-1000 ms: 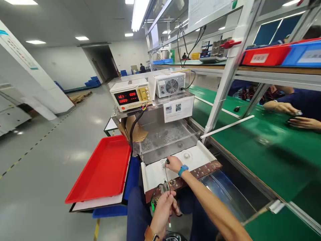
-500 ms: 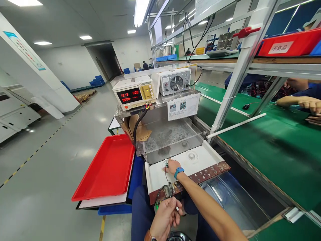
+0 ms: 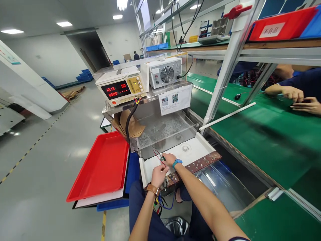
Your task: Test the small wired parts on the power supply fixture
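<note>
Wired part at white tray, both hands engaged.
Left hand and right hand pinch a small wired part over tray; red tray left; supply beyond.

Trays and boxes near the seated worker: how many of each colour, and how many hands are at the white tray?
Red tray: 1
White tray: 1
Red bin: 1
Hands at the white tray: 2, left hand and right hand
Total: 5

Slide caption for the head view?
Both hands, left hand and right hand, work small wired part over white tray.
</note>
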Demonstrator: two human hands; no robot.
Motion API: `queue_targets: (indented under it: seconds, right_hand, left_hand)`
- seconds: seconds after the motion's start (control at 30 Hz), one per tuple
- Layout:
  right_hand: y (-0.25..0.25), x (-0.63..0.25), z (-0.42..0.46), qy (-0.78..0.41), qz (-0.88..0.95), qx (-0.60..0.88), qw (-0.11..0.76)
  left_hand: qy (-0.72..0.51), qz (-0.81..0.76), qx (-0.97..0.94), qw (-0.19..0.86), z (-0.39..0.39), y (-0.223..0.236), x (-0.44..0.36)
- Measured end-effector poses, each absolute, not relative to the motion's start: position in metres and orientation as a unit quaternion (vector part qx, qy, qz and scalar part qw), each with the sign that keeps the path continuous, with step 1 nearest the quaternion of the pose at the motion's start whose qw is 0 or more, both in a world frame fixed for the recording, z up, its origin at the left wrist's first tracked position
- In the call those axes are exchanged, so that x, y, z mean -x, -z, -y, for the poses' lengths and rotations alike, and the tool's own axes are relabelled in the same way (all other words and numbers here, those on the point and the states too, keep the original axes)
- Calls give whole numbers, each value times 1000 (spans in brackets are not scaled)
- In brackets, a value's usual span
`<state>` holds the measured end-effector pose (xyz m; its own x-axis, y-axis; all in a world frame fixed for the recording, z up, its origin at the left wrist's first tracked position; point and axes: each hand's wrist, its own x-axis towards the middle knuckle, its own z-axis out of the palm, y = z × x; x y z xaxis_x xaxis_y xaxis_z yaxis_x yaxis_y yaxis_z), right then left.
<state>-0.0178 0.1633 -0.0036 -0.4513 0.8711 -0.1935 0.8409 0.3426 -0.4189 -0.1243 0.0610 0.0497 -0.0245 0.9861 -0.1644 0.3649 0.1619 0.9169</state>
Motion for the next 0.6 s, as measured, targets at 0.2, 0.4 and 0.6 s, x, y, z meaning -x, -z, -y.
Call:
queue_targets:
  seconds: [0.2,0.4,0.6]
  right_hand:
    - [7,17,-162,-232,817,526,42]
    - [7,16,-162,-226,819,525,51]
    - [9,17,-162,-226,816,529,55]
  left_hand:
    - [-296,-642,-583,401,-64,-30,122]
    - [-270,-646,-592,398,-65,-24,124]
    - [-261,-649,-594,398,-66,-20,124]
